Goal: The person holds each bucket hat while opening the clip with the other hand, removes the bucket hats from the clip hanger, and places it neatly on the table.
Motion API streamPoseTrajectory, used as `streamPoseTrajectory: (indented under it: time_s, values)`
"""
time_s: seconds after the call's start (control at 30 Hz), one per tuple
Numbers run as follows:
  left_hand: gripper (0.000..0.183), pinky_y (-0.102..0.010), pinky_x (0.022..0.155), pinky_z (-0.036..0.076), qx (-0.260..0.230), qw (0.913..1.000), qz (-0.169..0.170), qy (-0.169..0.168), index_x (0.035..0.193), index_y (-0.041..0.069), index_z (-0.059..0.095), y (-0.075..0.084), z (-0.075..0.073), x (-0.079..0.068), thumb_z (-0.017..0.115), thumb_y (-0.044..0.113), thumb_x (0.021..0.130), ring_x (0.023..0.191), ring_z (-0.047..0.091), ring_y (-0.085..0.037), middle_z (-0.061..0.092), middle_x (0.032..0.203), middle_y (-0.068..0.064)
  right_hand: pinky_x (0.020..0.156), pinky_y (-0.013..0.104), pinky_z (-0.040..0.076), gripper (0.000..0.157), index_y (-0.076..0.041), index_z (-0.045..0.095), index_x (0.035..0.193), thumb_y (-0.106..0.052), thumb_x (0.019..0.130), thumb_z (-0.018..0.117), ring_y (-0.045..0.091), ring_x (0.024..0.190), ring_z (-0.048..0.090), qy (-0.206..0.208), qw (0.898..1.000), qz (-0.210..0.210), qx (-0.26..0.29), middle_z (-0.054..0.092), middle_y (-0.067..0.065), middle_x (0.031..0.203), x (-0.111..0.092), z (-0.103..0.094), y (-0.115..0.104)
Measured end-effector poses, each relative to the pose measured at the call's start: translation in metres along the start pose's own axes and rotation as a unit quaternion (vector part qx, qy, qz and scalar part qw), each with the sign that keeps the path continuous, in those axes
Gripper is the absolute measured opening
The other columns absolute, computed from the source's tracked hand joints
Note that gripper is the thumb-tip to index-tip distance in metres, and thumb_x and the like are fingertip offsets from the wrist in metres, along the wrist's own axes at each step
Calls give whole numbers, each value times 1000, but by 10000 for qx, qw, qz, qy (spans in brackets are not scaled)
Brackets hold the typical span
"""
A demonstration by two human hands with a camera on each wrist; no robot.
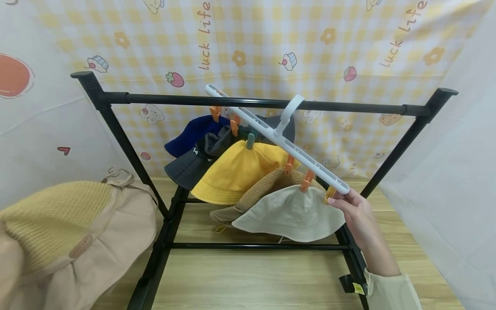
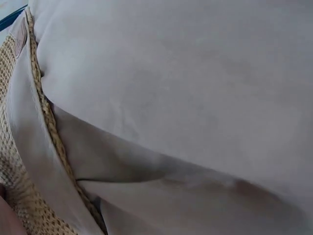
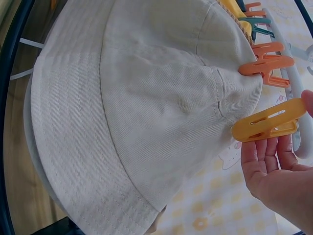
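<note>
My right hand (image 1: pixel 358 217) pinches a yellow clip (image 3: pixel 269 120) at the low right end of a white clip hanger (image 1: pixel 279 137). The clip's tip meets the crown of an off-white bucket hat (image 1: pixel 294 213), which an orange clip (image 3: pixel 266 66) also grips. The hanger hooks over the black rail and tilts down to the right. At far left is a sun hat (image 1: pixel 128 219) with a straw-knit crown and wide beige brim. Part of my left hand (image 2: pixel 9 218) shows against its knit crown in the left wrist view; the rest is hidden.
Other hats hang from the hanger: a yellow hat (image 1: pixel 236 172), a tan knit hat (image 1: pixel 263 187), a dark grey hat (image 1: pixel 190 168) and a blue hat (image 1: pixel 193 133). A black rack frame (image 1: pixel 155 99) stands on the wood-patterned surface (image 1: pixel 248 280), before a checked cloth (image 1: pixel 263 47).
</note>
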State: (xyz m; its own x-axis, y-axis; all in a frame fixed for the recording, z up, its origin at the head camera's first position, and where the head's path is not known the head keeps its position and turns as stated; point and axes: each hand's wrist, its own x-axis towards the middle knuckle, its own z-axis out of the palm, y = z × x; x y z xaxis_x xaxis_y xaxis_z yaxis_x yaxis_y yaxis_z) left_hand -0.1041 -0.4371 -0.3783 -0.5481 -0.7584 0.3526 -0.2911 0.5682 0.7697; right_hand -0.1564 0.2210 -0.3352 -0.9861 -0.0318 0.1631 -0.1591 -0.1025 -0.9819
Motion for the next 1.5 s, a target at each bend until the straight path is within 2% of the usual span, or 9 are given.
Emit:
streamPoseTrajectory:
  time_s: [0.13, 0.27, 0.47, 0.63, 0.87, 1.03, 1.2, 1.33, 1.5]
  values:
    - [34, -20, 79, 37, 375, 9983, -441, -83, 119, 21, 48, -6, 11, 6, 24, 34, 100, 87, 44, 3, 44, 102, 6, 87, 15, 40, 17, -13, 56, 105, -5, 89, 58, 7, 90, 50, 13, 10000, 36, -70, 56, -9, 90, 0, 1, 0]
    - [47, -44, 108, 28, 464, 9968, -589, -272, 144, 13, 30, -3, 15, 7, 20, 27, 100, 130, 36, -27, 42, 134, -6, 87, 15, 40, 16, -13, 56, 103, -5, 89, 59, 7, 90, 50, 30, 9999, 47, -103, 55, -9, 89, 0, 2, -1]
    - [44, -60, 98, 30, 972, 9922, 48, -783, 139, -4, 31, 5, 20, -2, 21, 17, 101, 125, 34, -49, 36, 134, -33, 86, 15, 40, 14, -13, 57, 101, -4, 89, 58, 6, 89, 50, 30, 10000, 12, 4, 55, -8, 88, -1, 3, -2]
    - [37, -61, 92, 31, 910, 9862, 1026, -926, 128, -14, 38, 20, 36, -11, 29, 7, 99, 112, 38, -52, 42, 121, -37, 85, 15, 41, 15, -13, 57, 100, -3, 89, 57, 6, 87, 51, 47, 10000, -22, 69, 55, -8, 86, -1, 2, -2]
    - [35, -60, 79, 34, 534, 9736, 1751, -1363, 122, -12, 45, 50, 59, -11, 33, 11, 99, 104, 43, -50, 47, 115, -34, 84, 16, 42, 15, -12, 57, 99, 0, 90, 55, 6, 87, 50, 10, 10000, -81, 49, 53, -8, 86, -1, 2, -1]
    - [33, -60, 83, 33, 301, 9730, 1790, -1426, 121, -11, 47, 66, 81, -4, 34, 11, 99, 104, 44, -49, 49, 114, -33, 85, 15, 41, 16, -13, 57, 100, -2, 90, 56, 6, 88, 49, 41, 10000, -22, 70, 54, -8, 87, -1, 2, -1]
    - [38, -61, 89, 29, 440, 9726, 1401, -1801, 128, -10, 43, 58, 96, 12, 33, 14, 100, 111, 39, -52, 46, 119, -36, 86, 14, 41, 17, -14, 57, 103, -3, 89, 57, 7, 89, 49, 65, 9999, 31, 75, 55, -8, 89, -2, 3, -2]
    - [47, -67, 89, 28, 1289, 9439, 1754, -2482, 138, -7, 32, 41, 101, 17, 41, 14, 96, 109, 32, -61, 34, 122, -45, 85, 15, 40, 15, -13, 57, 100, -2, 90, 56, 6, 88, 49, 63, 10000, 44, 44, 53, -8, 88, -2, 3, -2]
    - [64, -73, 83, 29, 2372, 8672, 2540, -3566, 134, -9, 33, 22, 102, 2, 55, 34, 91, 106, 28, -67, 24, 125, -49, 85, 15, 40, 14, -13, 57, 97, -1, 90, 55, 5, 87, 48, 93, 9999, 56, 10, 52, -8, 86, -2, 3, -1]
